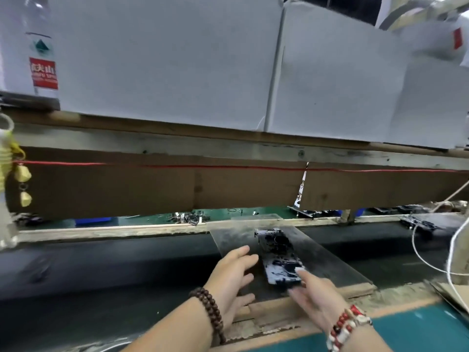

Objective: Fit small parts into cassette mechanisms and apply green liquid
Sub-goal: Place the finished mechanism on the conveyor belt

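Observation:
Two black cassette mechanisms lie end to end on a clear plastic sheet (317, 247) across the dark conveyor belt: a near one (280, 271) and a far one (272, 238). My left hand (233, 278) hovers just left of the near mechanism, fingers straight and spread, touching nothing that I can make out. My right hand (313, 294) reaches from the right with fingers extended, and its index fingertip lies on the near mechanism's right edge. Both hands are motion-blurred. No green liquid or small part shows in either hand.
A dark conveyor belt (101, 270) runs left to right between wooden rails (114, 231). White cartons (165, 59) sit on a shelf above, brown cardboard below them. More mechanisms (418, 223) lie far right, with white cables (454, 250). A green mat (418, 331) covers the near right.

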`<action>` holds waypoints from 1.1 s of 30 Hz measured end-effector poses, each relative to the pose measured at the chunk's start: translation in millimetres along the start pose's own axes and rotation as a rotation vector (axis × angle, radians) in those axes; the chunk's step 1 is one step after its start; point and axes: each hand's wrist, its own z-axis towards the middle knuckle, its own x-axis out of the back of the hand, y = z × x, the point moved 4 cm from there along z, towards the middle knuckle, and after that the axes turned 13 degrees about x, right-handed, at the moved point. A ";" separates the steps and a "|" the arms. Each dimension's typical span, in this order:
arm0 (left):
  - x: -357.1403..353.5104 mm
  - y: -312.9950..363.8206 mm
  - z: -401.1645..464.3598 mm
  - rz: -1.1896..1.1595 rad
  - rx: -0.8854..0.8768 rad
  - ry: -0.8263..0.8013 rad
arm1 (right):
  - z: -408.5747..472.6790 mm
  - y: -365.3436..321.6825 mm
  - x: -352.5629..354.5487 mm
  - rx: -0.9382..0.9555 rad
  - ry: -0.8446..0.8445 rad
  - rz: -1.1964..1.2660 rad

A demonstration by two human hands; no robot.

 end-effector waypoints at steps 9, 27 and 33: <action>28.4 1.3 -107.4 0.002 -0.084 0.061 | -131.3 -49.8 -38.9 0.142 -0.429 -0.008; 125.7 -85.7 -385.4 0.284 -0.510 0.570 | -435.5 -41.4 -91.3 0.268 -1.126 0.051; 224.2 -100.3 -441.4 0.978 -0.449 1.302 | -480.7 1.9 -118.5 0.283 -1.206 -0.102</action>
